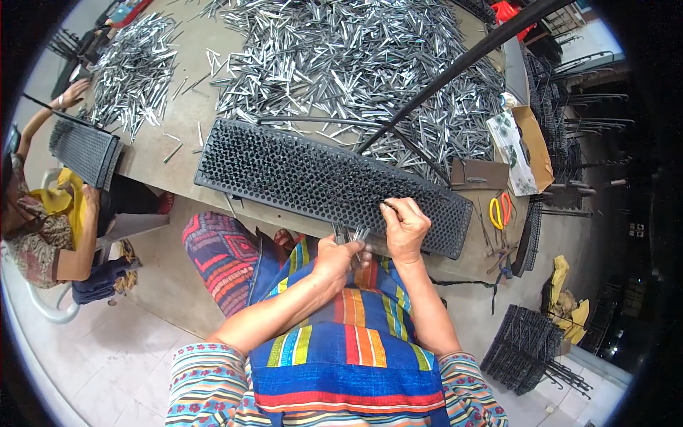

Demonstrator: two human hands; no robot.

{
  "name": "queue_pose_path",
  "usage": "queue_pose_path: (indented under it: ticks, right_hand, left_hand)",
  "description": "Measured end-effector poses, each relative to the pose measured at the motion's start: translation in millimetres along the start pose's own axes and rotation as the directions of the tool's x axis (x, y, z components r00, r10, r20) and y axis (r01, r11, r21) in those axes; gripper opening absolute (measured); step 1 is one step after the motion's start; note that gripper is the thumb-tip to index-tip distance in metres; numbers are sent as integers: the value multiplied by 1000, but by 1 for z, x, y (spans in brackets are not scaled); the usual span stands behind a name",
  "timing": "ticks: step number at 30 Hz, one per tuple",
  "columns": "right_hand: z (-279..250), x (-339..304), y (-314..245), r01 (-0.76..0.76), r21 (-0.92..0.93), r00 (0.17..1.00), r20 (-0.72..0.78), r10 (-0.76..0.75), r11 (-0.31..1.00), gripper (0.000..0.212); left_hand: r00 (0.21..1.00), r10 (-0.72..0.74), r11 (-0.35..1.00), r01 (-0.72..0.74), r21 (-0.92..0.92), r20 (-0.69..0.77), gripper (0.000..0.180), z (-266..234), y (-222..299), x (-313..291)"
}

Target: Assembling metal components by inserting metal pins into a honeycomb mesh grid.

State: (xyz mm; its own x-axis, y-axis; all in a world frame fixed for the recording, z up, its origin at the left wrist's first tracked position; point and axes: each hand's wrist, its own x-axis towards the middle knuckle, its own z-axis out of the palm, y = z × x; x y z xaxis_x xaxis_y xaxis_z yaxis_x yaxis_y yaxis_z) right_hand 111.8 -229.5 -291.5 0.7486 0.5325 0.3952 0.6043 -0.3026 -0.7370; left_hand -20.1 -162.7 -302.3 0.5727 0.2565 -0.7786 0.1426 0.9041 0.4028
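A long black tray (442,218) full of round holes lies slanted along the table's near edge. Dark tips stand up from most holes on its left and middle, while holes toward the right end look bare. My left hand (336,259) is closed around a small bunch of slim silver sticks (361,233), just off the tray's near edge. Over the right part of the tray, my right hand (407,229) is pinched, fingertips down at the holes. Whatever sits in that pinch is too small to make out.
A big heap of slim silver sticks (341,64) covers the table beyond the tray. Orange-and-yellow-handled scissors (499,211) and an open carton (523,149) lie at right. A black bar (455,71) crosses above. At left, a co-worker holds another tray (87,151).
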Motion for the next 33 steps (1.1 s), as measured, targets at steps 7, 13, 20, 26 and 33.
queue_pose_path:
  ticks: [7, 13, 20, 26, 33]
  right_hand:
    - [-3, -6, 4, -37, -17, 997, 74, 38, 999, 14]
    - [-14, -25, -5, -483, 150, 845, 339, 414, 863, 9]
    - [-20, -30, 2, -780, 422, 624, 588, 515, 462, 2]
    - [-22, -20, 7, -420, 487, 890, 53, 454, 766, 5]
    - [-16, -14, 16, -158, 149, 986, -23, 163, 976, 6]
  left_hand:
    - [1000, 8, 999, -8, -34, 11, 12, 3, 3, -2]
    - [998, 12, 998, -9, -66, 58, 11, 5, 5, -4]
    - [998, 0, 1000, 2, -24, 67, 7, 11, 4, -9]
    - [999, -45, 996, 45, 73, 3, 8, 1, 0, -2]
    - [996, -90, 994, 89, 68, 16, 7, 8, 1, 0]
